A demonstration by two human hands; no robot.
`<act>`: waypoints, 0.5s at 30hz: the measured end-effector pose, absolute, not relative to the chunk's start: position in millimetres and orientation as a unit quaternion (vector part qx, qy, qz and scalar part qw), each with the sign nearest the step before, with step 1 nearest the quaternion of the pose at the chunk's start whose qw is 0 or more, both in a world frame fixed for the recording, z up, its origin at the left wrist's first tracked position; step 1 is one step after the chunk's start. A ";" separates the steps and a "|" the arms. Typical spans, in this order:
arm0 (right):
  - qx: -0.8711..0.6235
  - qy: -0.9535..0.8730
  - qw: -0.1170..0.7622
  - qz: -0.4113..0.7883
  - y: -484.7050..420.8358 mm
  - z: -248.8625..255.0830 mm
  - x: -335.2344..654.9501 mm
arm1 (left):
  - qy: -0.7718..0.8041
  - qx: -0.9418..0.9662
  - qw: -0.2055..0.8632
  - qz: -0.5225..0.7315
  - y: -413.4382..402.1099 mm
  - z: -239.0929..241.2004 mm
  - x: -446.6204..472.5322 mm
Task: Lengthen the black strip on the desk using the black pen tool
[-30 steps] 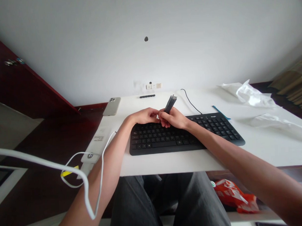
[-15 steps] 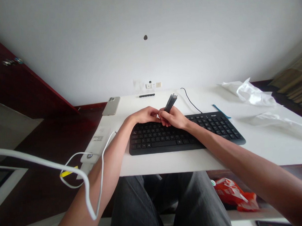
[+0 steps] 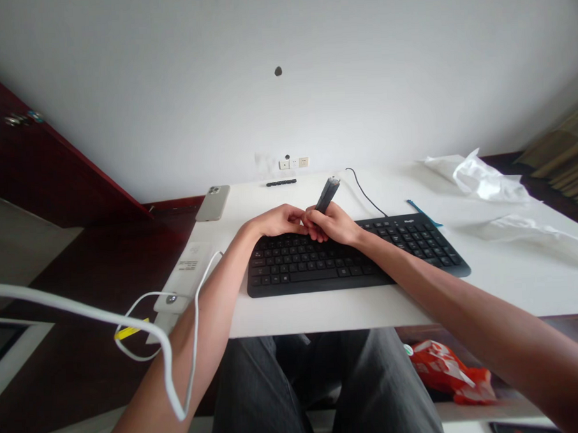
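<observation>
A black keyboard (image 3: 314, 260) lies on the white desk with both hands over its upper rows. My right hand (image 3: 335, 224) is closed around a thick dark grey pen-shaped tool (image 3: 327, 194), whose upper end leans up and to the right. The tool's lower end is hidden by the fingers. Close against it, my left hand (image 3: 280, 221) rests at the keyboard's top edge, its fingers curled in toward the right fingertips. What lies between the left fingertips, if anything, is too small to make out.
A phone (image 3: 213, 203) lies at the desk's far left corner. Near my left forearm are a white box (image 3: 188, 272) and a looped white cable (image 3: 168, 356). A black strip (image 3: 281, 183), a blue strap (image 3: 420, 212) and white plastic wrapping (image 3: 479, 179) lie further back.
The tool's upper end has shifted slightly up and to the right in my right hand. Both hands stay in almost the same place.
</observation>
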State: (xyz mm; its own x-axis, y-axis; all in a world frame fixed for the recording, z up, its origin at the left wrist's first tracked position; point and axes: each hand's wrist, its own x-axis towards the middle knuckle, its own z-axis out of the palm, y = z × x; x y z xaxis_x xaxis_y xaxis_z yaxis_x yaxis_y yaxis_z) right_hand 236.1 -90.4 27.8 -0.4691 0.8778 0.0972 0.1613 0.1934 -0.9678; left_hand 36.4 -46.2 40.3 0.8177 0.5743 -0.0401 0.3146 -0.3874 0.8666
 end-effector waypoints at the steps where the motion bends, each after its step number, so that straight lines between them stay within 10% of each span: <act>1: -0.377 -0.687 0.351 0.512 -90.4 27.8 236.2 | 0.269 0.822 0.483 0.134 -46.0 40.0 36.3; 15: -0.366 -0.687 0.364 0.511 -89.6 25.2 235.9 | 0.270 0.827 0.477 0.125 -44.6 38.8 35.5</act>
State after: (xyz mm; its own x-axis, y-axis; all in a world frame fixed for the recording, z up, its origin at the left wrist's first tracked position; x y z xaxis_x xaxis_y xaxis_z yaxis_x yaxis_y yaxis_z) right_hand 235.9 -89.6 25.2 -0.4671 0.8754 0.1247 0.1315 0.2083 -0.9692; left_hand 35.5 -44.6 38.8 0.8229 0.5659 -0.0515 0.3283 -0.3996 0.8559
